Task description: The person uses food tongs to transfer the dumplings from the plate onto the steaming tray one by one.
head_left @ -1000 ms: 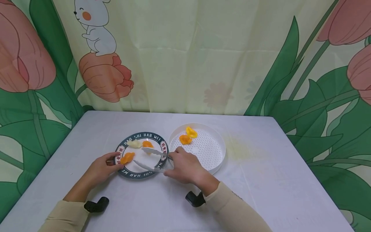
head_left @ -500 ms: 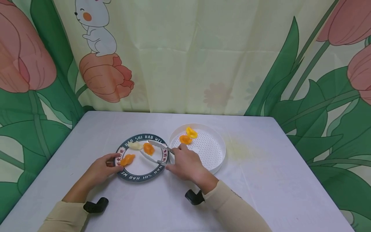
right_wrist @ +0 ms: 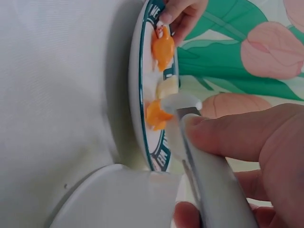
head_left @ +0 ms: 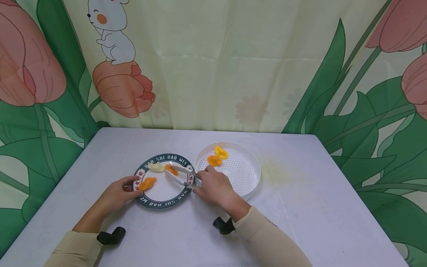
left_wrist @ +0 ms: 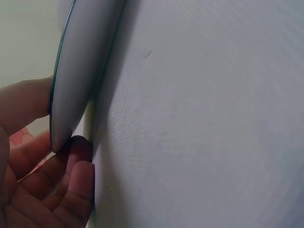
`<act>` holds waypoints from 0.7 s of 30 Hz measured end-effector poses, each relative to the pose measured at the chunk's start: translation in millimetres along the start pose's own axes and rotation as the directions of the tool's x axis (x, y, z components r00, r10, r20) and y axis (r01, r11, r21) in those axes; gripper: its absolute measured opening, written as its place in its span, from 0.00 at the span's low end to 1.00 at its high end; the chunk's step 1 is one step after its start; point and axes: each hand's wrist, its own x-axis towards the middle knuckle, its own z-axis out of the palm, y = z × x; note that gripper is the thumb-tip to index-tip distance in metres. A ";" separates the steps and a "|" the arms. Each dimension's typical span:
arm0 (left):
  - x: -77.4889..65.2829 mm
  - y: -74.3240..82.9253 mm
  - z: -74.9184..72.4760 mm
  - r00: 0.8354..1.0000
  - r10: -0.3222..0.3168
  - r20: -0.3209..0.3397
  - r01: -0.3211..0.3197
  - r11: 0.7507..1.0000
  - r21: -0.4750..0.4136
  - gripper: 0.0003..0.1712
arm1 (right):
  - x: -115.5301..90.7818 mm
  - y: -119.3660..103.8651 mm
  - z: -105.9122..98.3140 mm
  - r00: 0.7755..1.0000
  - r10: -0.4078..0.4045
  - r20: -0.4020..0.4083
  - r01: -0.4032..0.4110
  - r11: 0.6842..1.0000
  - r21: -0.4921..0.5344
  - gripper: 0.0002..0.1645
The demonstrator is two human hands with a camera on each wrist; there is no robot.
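My left hand (head_left: 116, 194) grips the left rim of a white plate (head_left: 166, 189) with a dark green lettered border. In the left wrist view the thumb lies over the rim, the other fingers below. My right hand (head_left: 215, 187) holds metal tongs (right_wrist: 213, 185) with pale tips, reaching over the plate's right side. The tips are at an orange dumpling-shaped piece (head_left: 171, 170) and partly cover it; whether they pinch it I cannot tell. Beside it lies a pale piece (head_left: 156, 167). Another orange piece (head_left: 147, 183) sits near my left fingers.
A round white tray (head_left: 241, 176) with a perforated-looking bottom stands right of the plate, close behind my right hand. In it lie an orange piece (head_left: 214, 160) and a yellow piece (head_left: 221, 152). A white cloth (head_left: 317, 207) covers the table; a printed curtain (head_left: 213, 74) hangs behind.
The tongs have moved up and back on the plate to the orange piece beside the pale one, and their arms have drawn closer together. The plate has shifted slightly toward me.
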 end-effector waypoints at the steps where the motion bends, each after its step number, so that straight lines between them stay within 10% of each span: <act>1: -0.1 -0.2 0.0 1.000 0.001 0.001 -0.001 1.000 0.000 0.46 | -0.4 1.0 -0.3 1.000 -0.001 -0.003 0.001 1.000 0.013 0.27; 21: 0.5 -2.4 0.6 1.000 0.009 -0.007 -0.009 1.000 0.003 0.46 | -25.7 49.2 -33.2 0.976 0.076 -0.203 -0.053 0.992 0.115 0.33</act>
